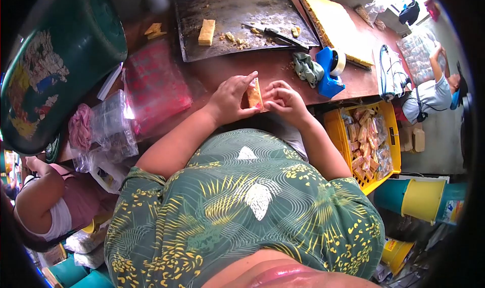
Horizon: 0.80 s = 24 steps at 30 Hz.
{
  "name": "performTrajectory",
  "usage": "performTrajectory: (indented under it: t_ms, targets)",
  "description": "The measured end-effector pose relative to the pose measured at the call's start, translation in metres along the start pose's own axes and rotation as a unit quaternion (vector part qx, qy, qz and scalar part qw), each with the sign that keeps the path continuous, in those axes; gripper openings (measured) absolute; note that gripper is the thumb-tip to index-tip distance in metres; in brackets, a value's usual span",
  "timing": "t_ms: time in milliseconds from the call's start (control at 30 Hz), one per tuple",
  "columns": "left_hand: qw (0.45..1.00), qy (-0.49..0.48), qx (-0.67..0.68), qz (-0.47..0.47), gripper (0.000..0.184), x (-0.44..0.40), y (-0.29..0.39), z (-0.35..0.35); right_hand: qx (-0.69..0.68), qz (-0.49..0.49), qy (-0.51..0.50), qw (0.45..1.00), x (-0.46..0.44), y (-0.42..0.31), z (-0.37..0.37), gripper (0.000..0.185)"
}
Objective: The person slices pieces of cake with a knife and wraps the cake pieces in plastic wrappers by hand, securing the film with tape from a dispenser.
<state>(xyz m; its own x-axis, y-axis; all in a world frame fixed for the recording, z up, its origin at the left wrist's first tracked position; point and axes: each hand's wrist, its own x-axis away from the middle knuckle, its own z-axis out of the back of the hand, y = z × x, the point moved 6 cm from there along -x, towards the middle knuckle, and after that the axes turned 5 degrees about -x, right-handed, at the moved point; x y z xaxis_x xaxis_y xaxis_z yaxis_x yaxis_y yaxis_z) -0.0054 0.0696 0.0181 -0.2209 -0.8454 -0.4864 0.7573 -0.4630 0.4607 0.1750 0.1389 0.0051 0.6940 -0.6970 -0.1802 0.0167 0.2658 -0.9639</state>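
A small rectangular cake slice in a clear wrapper with red print (254, 94) stands between my hands, near the table's front edge. My left hand (233, 95) grips it, fingers at the top and thumb at the lower end. Close against its right side is my right hand (285, 100), with curled fingers and the thumb and forefinger pinched together at the wrapper's edge. What that pinch holds is too small to make out. Beyond my hands, an unwrapped cake piece (206, 32) sits on a dark baking tray (227, 8), along with crumbs and a black-handled knife (278, 35).
A blue tape dispenser (331, 73) and a crumpled grey cloth (307, 68) lie to the right. Behind them is a large cake slab (338, 25). A yellow crate (394, 131) holds several wrapped slices. Red-printed plastic sheets (156, 83) lie left, beside a green tub (60, 71). Two people are nearby.
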Motion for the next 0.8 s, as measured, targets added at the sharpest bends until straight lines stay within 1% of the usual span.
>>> performTrajectory:
  t_ms: [67,100,200,233,333,367,467,500,600,700,767,800]
  targets:
    - [1.000,-0.005,0.000,0.003,0.096,0.000,0.000,-0.001,0.035,0.027,-0.062,0.997,0.007,-0.012,-0.007,0.016]
    - [1.000,0.001,0.000,-0.001,0.096,0.001,0.000,-0.003,0.053,0.018,-0.054,0.997,0.005,-0.009,-0.009,0.012]
    - [1.000,0.019,0.001,-0.018,0.093,-0.002,0.000,-0.002,0.038,-0.041,0.010,0.998,-0.009,0.003,-0.012,0.011]
    - [0.999,0.024,0.004,-0.021,0.092,-0.002,0.001,-0.001,0.102,0.006,-0.008,0.995,-0.013,-0.006,-0.013,0.022]
    - [0.999,0.036,0.024,-0.015,0.085,-0.003,0.006,0.008,0.084,-0.030,0.039,0.995,-0.019,-0.013,-0.013,0.040]
    - [0.999,0.040,0.035,-0.011,0.082,-0.004,0.008,0.011,0.089,-0.083,0.045,0.992,-0.019,-0.007,-0.011,0.049]
    - [0.997,-0.002,0.053,0.047,0.070,-0.012,-0.004,0.006,0.067,-0.117,0.042,0.990,-0.021,0.002,-0.012,0.045]
    - [0.994,0.025,0.086,0.056,0.057,-0.016,-0.005,0.007,0.073,-0.108,0.041,0.991,-0.021,0.001,-0.012,0.043]
    - [0.953,-0.048,0.243,0.175,0.053,-0.024,-0.020,-0.014,0.103,-0.067,0.027,0.992,-0.022,-0.002,-0.012,0.036]
    - [0.977,0.065,0.146,0.140,0.052,-0.026,-0.017,-0.008,0.161,-0.022,-0.011,0.987,-0.024,-0.001,-0.013,0.035]
    - [0.985,0.069,0.103,0.118,0.049,-0.028,-0.018,-0.006,0.219,-0.019,-0.025,0.975,-0.029,-0.003,-0.014,0.040]
    - [0.989,0.068,0.091,0.095,0.048,-0.034,-0.018,-0.009,0.228,0.004,0.002,0.974,-0.027,-0.008,-0.017,0.049]
